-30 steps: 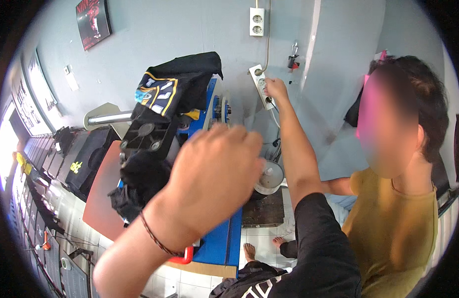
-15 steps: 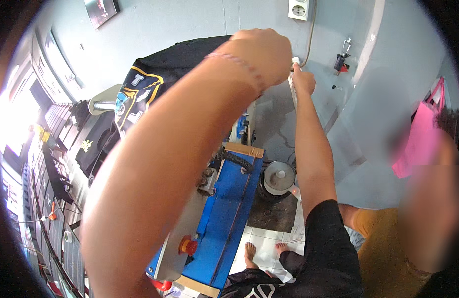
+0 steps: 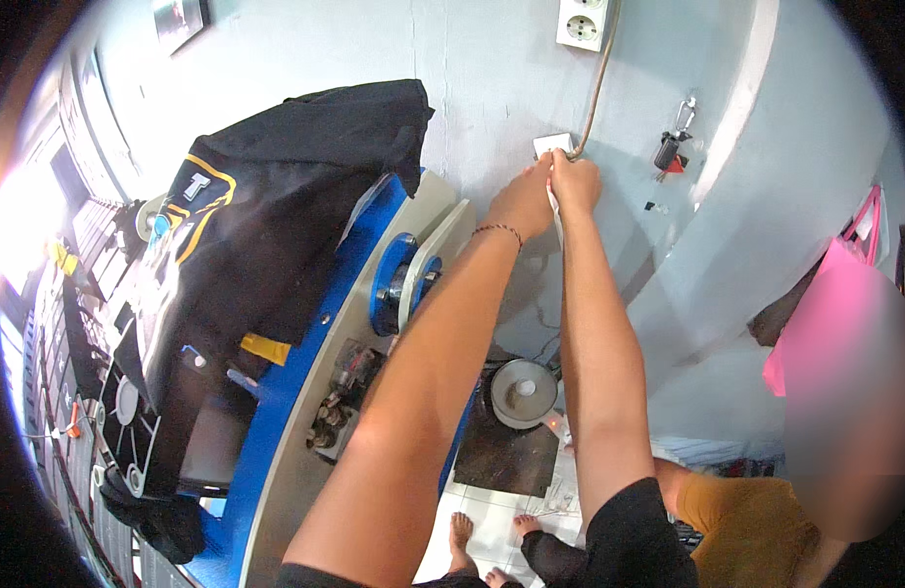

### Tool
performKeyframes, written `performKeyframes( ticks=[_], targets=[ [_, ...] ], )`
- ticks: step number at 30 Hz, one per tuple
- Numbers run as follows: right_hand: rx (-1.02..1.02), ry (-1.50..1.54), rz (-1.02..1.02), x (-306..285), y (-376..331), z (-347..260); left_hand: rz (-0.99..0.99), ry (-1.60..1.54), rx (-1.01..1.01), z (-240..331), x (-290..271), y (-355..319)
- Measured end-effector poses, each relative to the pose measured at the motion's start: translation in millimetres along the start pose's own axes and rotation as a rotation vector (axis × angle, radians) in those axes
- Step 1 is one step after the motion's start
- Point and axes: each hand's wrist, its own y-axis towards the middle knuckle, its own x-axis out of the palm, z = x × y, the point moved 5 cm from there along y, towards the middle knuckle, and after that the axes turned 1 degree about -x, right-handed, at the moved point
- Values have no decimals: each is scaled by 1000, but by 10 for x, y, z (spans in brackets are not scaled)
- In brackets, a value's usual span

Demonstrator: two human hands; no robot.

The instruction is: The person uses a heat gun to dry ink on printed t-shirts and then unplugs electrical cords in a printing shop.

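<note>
while both arms reach up to the grey wall, the left hand (image 3: 524, 201) and right hand (image 3: 574, 181) pinch a white plug block (image 3: 553, 147) there; fingers clenched on it; a black shirt (image 3: 266, 216) drapes the blue press (image 3: 320, 343) nearby

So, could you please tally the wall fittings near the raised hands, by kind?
White double socket high on the wall: 1
White switch plate that both hands, left hand and right hand, reach: 1
Cable running up the wall: 1
Dark hanging clip: 1
Total: 4

Head camera looks down along outstretched arms toward the wall (image 3: 472, 88).
</note>
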Motion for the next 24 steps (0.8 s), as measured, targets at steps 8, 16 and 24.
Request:
performKeyframes(
  ticks=[8, 16, 24],
  targets=[
    [38, -38, 50, -64, -193, -164, 223, -135, -7, -227, 332, 257],
    [48, 8, 177, -28, -95, -17, 369, -146, -14, -139, 585, 341],
    [9, 444, 75, -226, -488, -144, 498, -175, 36, -249, 497, 347]
  ],
)
